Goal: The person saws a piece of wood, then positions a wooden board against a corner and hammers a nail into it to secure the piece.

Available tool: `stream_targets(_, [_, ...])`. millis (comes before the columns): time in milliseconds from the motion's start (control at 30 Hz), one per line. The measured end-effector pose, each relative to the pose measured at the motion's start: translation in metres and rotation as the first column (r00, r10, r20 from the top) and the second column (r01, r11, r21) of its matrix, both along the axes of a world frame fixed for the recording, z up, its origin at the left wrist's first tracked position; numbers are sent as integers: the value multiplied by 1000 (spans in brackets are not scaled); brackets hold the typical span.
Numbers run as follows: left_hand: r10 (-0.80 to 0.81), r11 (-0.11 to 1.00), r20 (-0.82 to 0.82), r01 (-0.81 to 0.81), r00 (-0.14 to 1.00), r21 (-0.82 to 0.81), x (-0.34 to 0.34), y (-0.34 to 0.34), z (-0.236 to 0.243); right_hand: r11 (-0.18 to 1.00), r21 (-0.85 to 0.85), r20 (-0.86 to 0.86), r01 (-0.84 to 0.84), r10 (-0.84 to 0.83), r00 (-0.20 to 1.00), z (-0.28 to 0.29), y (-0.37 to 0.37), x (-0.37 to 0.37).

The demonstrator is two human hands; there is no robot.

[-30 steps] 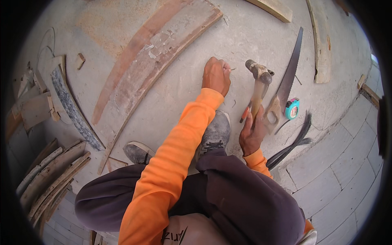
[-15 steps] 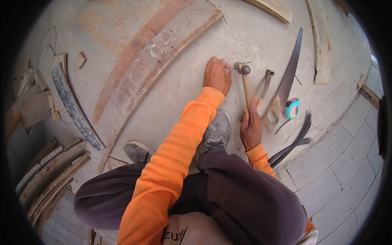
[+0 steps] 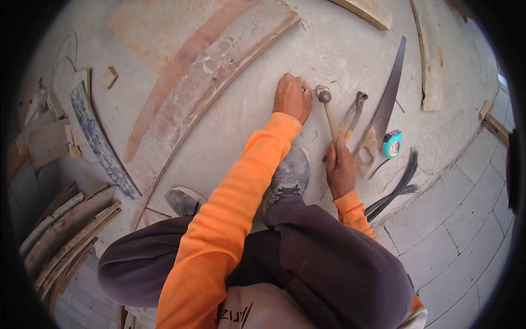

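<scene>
Looking at a big pale concrete floor (image 3: 339,52), with a long curved board (image 3: 200,90) lying across the left and far left, leaving a decent strip of concrete along its right edge. Got a handsaw (image 3: 389,85) off to the right, blade pointing far, then a grey shoe (image 3: 290,172) on the near side, so not much room to pull back toward the body. Next down, the hammer (image 3: 330,119): handle slanting from near right to far left, head at the far end, just right of the curled left hand (image 3: 293,97). Can't tell touching or apart at the head. Gripped low on the handle by the right hand (image 3: 341,167), fingers wrapped narrow around it. Pretty tight to the right of the hammer thanks to some pincers (image 3: 358,109) just beside it; way more room on the far side of the head. Teal tape measure (image 3: 392,145) farther right, near the saw handle. Smallest of all, a thin sliver of metal (image 3: 314,90), apparently pinched in the left fingertips and poking toward the hammer head, too tiny to name for sure.
</scene>
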State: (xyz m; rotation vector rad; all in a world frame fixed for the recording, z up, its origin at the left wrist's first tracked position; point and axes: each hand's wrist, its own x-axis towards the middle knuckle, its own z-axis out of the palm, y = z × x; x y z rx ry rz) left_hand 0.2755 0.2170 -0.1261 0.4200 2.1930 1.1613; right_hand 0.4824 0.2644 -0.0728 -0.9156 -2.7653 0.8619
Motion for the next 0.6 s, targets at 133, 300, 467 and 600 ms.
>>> stream_targets(133, [-131, 991, -222, 130, 966, -18, 1, -5, -7, 987, -119, 82, 105, -96, 992, 0, -5, 3])
stream_targets(300, [-447, 882, -256, 375, 857, -286, -3, 1, 7, 983, -81, 55, 164, -160, 986, 4, -1, 3])
stream_targets(467, [-537, 799, -173, 432, 826, -417, -11, 15, 35, 891, -256, 231, 375, -320, 919, 33, 1, -9])
stream_targets(600, [-464, 860, -169, 397, 870, -321, -16, 17, 25, 949, -142, 106, 282, -268, 958, 26, 2, -2])
